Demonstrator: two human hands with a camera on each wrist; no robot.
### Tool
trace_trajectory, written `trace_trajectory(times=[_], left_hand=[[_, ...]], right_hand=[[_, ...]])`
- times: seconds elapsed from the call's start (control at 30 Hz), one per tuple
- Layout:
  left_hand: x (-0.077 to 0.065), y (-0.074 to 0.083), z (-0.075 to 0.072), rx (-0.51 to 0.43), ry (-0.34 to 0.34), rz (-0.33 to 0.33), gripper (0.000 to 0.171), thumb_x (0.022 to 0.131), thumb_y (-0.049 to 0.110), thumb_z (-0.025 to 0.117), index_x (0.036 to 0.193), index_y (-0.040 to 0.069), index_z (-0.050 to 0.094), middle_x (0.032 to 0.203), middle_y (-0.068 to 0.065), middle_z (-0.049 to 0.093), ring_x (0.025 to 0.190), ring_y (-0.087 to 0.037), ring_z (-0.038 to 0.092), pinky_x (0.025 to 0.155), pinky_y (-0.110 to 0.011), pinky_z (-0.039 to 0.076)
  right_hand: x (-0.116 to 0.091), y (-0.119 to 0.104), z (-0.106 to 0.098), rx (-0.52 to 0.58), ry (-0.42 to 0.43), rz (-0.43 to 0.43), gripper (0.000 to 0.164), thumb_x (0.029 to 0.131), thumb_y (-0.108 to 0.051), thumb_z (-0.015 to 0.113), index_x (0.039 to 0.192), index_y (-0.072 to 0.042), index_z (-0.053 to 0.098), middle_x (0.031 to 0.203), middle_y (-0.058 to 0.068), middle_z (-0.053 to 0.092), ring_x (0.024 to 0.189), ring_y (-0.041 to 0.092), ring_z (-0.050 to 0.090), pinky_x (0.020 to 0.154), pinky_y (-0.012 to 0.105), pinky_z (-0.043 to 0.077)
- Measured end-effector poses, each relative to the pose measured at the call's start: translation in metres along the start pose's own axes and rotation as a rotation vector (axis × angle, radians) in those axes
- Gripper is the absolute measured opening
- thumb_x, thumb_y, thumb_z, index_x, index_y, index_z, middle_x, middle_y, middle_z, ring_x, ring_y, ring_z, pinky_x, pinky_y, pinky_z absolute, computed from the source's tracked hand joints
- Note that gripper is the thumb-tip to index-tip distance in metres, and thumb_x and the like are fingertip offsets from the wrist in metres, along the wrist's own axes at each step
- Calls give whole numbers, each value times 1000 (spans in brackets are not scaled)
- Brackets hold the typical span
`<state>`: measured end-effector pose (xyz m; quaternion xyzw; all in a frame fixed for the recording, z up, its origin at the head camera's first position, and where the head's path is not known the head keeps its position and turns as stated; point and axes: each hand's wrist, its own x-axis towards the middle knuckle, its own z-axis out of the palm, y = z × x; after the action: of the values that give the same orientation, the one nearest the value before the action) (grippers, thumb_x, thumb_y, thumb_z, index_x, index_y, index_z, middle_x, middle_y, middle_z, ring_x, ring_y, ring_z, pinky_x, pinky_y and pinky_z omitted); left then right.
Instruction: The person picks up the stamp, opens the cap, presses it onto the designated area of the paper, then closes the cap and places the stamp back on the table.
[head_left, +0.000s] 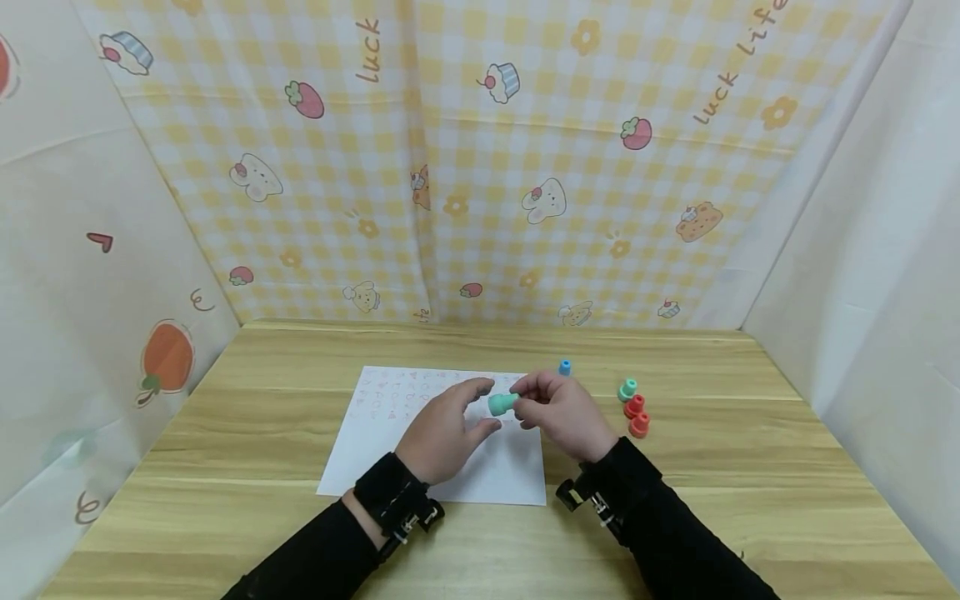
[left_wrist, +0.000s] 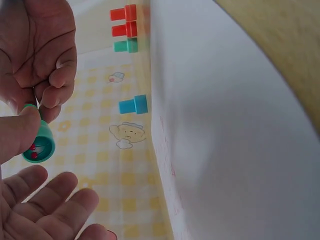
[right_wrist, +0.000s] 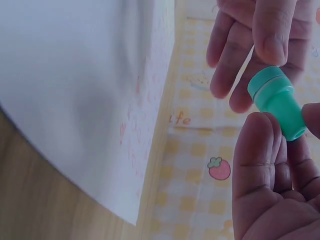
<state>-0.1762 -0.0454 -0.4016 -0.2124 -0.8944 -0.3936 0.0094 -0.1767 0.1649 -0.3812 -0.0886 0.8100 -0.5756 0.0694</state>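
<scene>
Over the paper, my right hand (head_left: 566, 417) pinches a small green stamp (head_left: 501, 404) by its narrow end, between thumb and fingers. The stamp lies tilted sideways, its wide end toward my left hand (head_left: 444, 433). In the left wrist view, red bits show inside the stamp's hollow wide end (left_wrist: 39, 149). My left hand's thumb and fingers are spread around that end without gripping it; the thumb overlaps the stamp in this view. Beneath both hands lies a white sheet of paper (head_left: 360, 475) with rows of small red marks, partly hidden by the hands.
Right of the paper, another green stamp (head_left: 627, 389) and two red stamps, one nearer (head_left: 639, 425) and one farther (head_left: 634, 406), stand close together. A blue stamp (head_left: 565, 367) stands behind my right hand. Patterned cloth (head_left: 480, 167) hangs behind the wooden table (head_left: 225, 417).
</scene>
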Motion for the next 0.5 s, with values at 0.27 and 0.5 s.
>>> trace_trajectory(times=[0.27,0.5], left_hand=[[-1,-1,0,-112,6,-1,23,101,18,72,124,16,68,117,0,78,116,-21,74,101,-51,57],[-2,-1,1,-112,25,21,22,100,16,73,122,16,70,110,1,78,107,-17,75,99,-48,58]], right_hand=[[-2,1,4,59,-23,-14,20,99,-4,65,116,6,66,106,17,71,89,19,70,78,27,60],[-2,3,9,45,-81,22,25,105,-13,63,123,5,67,108,27,74,90,23,74,79,30,63]])
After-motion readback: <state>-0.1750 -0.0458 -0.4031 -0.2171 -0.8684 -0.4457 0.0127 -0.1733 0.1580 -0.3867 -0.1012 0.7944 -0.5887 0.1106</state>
